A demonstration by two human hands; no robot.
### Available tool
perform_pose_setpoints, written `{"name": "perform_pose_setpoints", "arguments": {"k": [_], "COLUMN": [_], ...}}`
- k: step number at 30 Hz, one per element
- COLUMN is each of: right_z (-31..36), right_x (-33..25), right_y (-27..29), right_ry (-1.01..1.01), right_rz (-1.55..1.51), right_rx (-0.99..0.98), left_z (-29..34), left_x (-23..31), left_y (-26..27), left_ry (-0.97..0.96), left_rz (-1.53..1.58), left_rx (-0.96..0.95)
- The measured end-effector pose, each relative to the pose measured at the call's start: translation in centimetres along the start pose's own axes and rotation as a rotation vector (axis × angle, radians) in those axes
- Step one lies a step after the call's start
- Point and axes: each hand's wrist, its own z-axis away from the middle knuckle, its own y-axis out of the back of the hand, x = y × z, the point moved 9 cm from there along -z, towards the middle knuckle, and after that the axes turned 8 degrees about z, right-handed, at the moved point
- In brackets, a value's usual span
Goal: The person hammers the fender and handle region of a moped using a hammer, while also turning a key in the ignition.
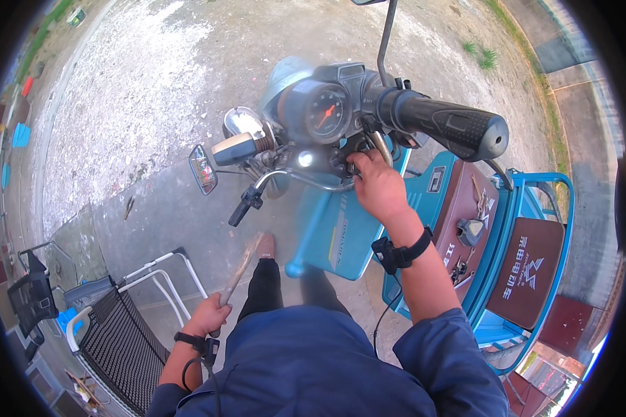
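Observation:
My left hand (209, 315) is closed around a wooden stick (245, 260), which slants up toward my shoe. My right hand (379, 186) reaches in at the middle of the handlebar (313, 181) of a blue electric tricycle, just below the round speedometer (325, 111). Its fingers are bent and pinched together at the steering head; what they grip is hidden behind them. A black rubber grip (452, 125) extends to the right above this hand. The blue front panel (337, 233) lies just below it.
Pliers and other small tools (460, 267) lie with a grey part (469, 231) on the brown seat (459, 208). A brown backrest (525, 274) stands inside the blue rail (567, 222). A mesh chair (129, 340) is at lower left. Mirrors (203, 169) stick out from the handlebar.

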Motion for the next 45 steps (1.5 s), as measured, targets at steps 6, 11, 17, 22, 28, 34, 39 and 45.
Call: {"name": "perform_pose_setpoints", "arguments": {"k": [6,11,17,22,28,34,39,45], "right_z": [0.2,0.5,0.1,0.2,0.4,0.3,0.4,0.2], "right_x": [1.1,-0.3,0.7,-0.6,0.5,0.7,0.1,0.9], "right_y": [-0.6,0.7,0.1,1.8,-0.1,0.2,0.4,-0.7], "right_ry": [-0.219,0.023,-0.056,0.002,-0.044,-0.141,0.012,-0.175], "right_rz": [0.055,-0.048,-0.019,-0.089,-0.03,-0.086,-0.094,-0.07], "right_rx": [-0.156,0.081,0.023,0.124,0.014,-0.024,0.049,-0.123], "left_z": [0.1,0.4,0.2,0.5,0.4,0.4,0.7,0.5], "left_x": [0.4,0.6,0.7,0.9,0.9,0.8,1.2,0.7], "left_y": [0.0,0.1,-0.1,-0.1,-0.3,-0.4,-0.3,-0.3], "left_ry": [-0.009,-0.003,0.0,0.009,-0.007,-0.01,-0.007,-0.003], "left_rz": [-0.017,-0.006,-0.002,-0.026,-0.023,-0.053,-0.019,-0.034], "left_rx": [-0.002,0.005,-0.008,0.003,-0.001,0.0,0.0,-0.008]}}
